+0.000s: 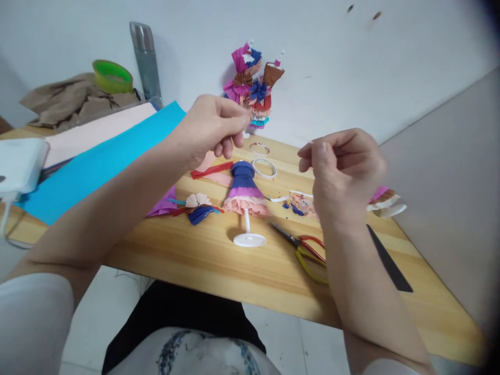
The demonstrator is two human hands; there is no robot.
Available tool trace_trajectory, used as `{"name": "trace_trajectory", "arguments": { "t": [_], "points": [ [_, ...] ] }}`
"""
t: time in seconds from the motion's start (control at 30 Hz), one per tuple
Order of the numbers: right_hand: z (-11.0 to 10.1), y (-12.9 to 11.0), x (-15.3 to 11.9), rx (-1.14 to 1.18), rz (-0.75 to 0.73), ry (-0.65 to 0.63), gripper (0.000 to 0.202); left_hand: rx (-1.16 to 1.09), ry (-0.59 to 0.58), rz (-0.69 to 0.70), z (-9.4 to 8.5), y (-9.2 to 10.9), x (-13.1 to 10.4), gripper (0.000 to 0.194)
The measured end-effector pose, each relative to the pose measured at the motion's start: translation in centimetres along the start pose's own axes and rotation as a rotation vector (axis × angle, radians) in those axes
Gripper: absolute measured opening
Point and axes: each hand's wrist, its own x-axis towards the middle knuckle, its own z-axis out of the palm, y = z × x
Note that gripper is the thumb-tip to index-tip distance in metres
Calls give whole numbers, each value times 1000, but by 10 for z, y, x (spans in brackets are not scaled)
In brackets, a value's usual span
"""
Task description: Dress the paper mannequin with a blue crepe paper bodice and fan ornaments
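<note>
My left hand [221,125] is raised over the table with its thumb and fingers pinched together. Level with it on the right, my right hand [341,161] pinches too, its fingertips pointing left. Whatever either pinch holds is too small or thin to make out. Between and below them, a small dress form [247,190] lies on its white stand, dressed in ruffled blue, purple and peach paper. Scissors [302,247] with red and yellow handles rest beneath my right wrist. A paper flower decoration [198,207] lies left of the dress form.
Two decorated dress forms [253,88] stand against the wall. Tape rolls [264,168] lie behind the small form, paper scraps [300,203] to its right. Blue paper sheets [105,151], a white device [23,165] and a bottle [146,62] occupy the left; a black strip [388,258] lies right.
</note>
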Motion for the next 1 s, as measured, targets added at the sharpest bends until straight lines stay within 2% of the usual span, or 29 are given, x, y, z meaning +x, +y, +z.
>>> {"name": "trace_trajectory", "arguments": {
  "t": [0.13, 0.23, 0.33, 0.4, 0.5, 0.7, 0.77, 0.87, 1.0],
  "points": [
    [-5, -5, -8, 64, 106, -117, 22, 557, -244, 60, -17, -14, -6, 14],
    [-5, -8, -18, 94, 220, -247, 27, 712, -346, 32, -30, -36, -14, 22],
    [-5, -10, -30, 125, 324, -360, 28, 824, -425, -89, -41, -62, -21, 27],
    [-6, -11, -38, 161, 382, -391, 27, 810, -474, -123, -45, -77, -24, 25],
    [-7, -11, -47, 200, 434, -406, 29, 818, -452, -126, -48, -90, -26, 15],
    [-9, -15, -60, 214, 506, -437, 27, 849, -508, -141, -51, -96, -28, 11],
    [-9, -17, -63, 241, 517, -455, 26, 815, -487, -144, -52, -96, -29, 11],
    [-8, -18, -62, 289, 561, -482, 26, 610, -402, -195, -52, -93, -30, 12],
    [-3, -19, -50, 328, 578, -498, 29, 121, -279, -287, -46, -84, -32, 13]
  ]
}}
